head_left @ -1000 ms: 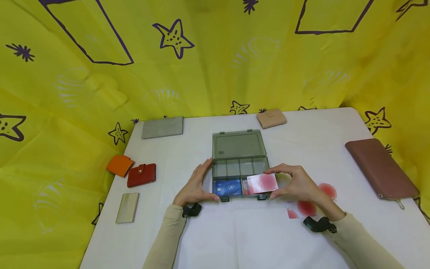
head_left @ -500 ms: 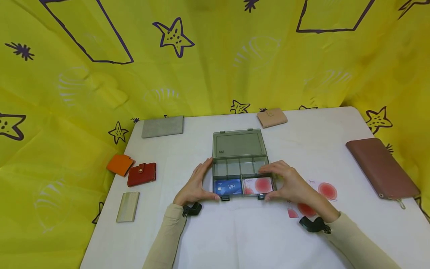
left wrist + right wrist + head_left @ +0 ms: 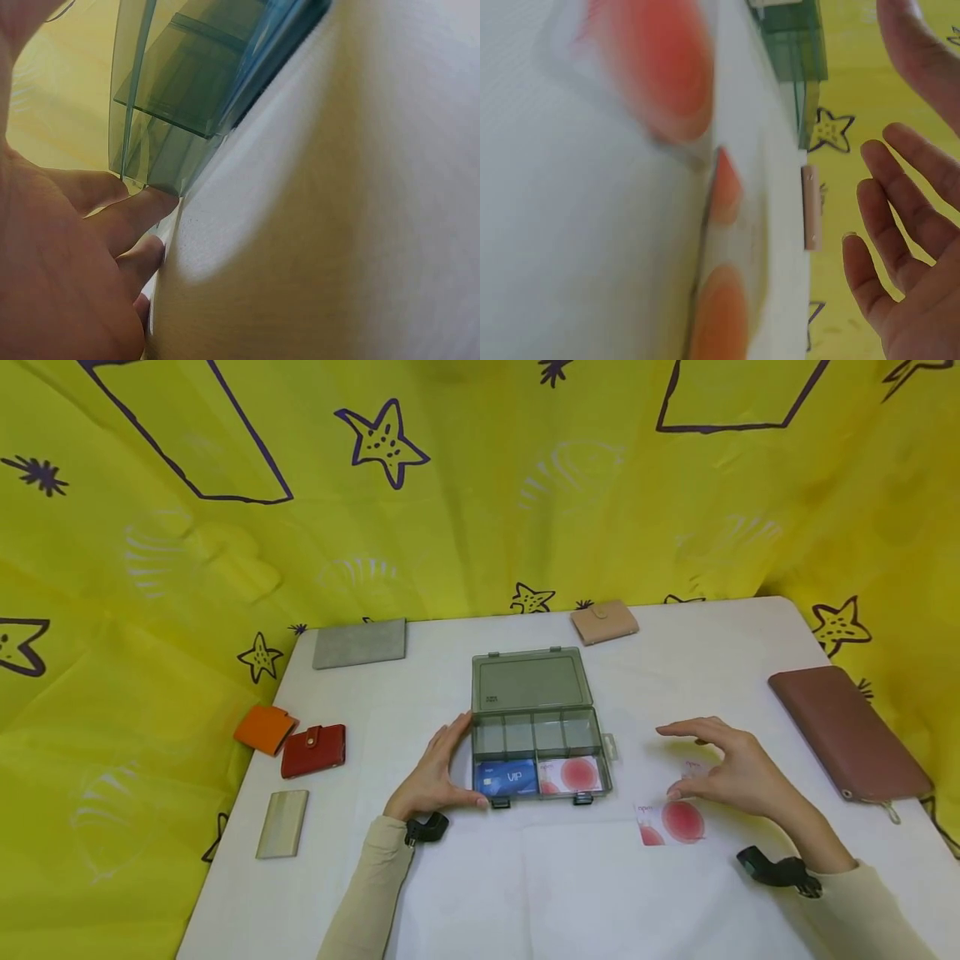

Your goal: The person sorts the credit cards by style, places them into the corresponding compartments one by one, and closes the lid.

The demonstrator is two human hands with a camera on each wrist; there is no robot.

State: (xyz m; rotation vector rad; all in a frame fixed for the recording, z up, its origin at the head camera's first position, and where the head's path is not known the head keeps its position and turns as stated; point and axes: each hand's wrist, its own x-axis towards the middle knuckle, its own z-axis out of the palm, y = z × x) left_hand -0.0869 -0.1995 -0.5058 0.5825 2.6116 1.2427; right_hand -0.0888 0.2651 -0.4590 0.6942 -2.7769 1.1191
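A translucent grey-green divided box (image 3: 517,737) lies with its lid (image 3: 534,685) folded back. In its front compartments are a blue VIP card (image 3: 507,778) and a white card with red circles (image 3: 570,775). My left hand (image 3: 437,777) rests along the box's left side, fingers extended; the left wrist view shows its fingertips (image 3: 161,201) touching the box wall. My right hand (image 3: 742,774) hovers right of the box, thumb and fingers spread, holding nothing. Below it lies a loose red-and-white card (image 3: 671,823); a second such card (image 3: 694,768) is partly hidden by the hand.
Around the table's edges lie a grey flat wallet (image 3: 360,644), an orange cardholder (image 3: 266,729), a red snap wallet (image 3: 313,751), a beige-gold case (image 3: 282,824), a tan snap wallet (image 3: 604,622) and a brown zip wallet (image 3: 847,735). A yellow patterned curtain (image 3: 465,510) stands behind.
The right hand lowered a red-and-white card into the box's front right compartment, let it go, and moved right over the loose cards. The left hand stayed at the box.
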